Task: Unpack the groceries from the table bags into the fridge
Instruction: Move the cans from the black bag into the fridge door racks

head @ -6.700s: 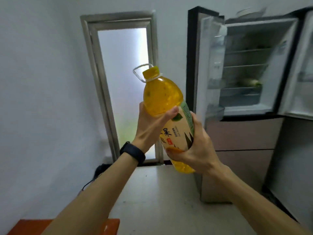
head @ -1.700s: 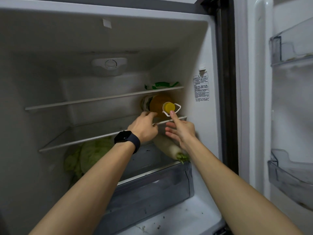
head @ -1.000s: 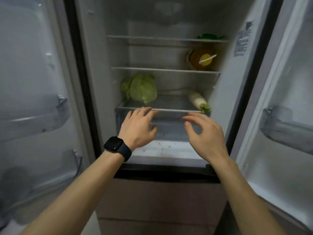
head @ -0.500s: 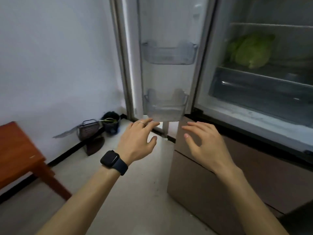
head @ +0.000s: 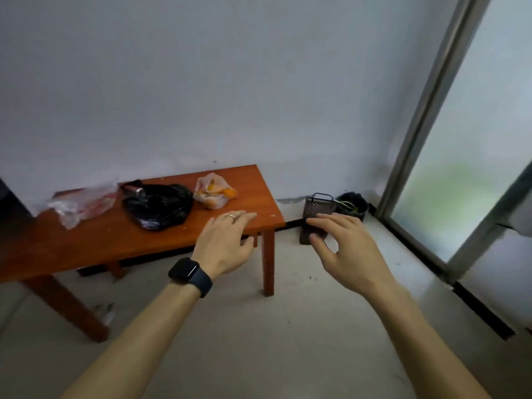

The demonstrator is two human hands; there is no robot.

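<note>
**Empty grips by the worktop**

Holds nothing in left grip or right grip, both loosely spread near the right end. Lying on top: black bag, bag of oranges right of it, clear bag left.

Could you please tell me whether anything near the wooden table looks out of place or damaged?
A small pale scrap lies on the floor by the near leg of the red-brown wooden table, like dropped litter. Low on the white wall, right of the table, a grey patch looks like peeled paint.
</note>
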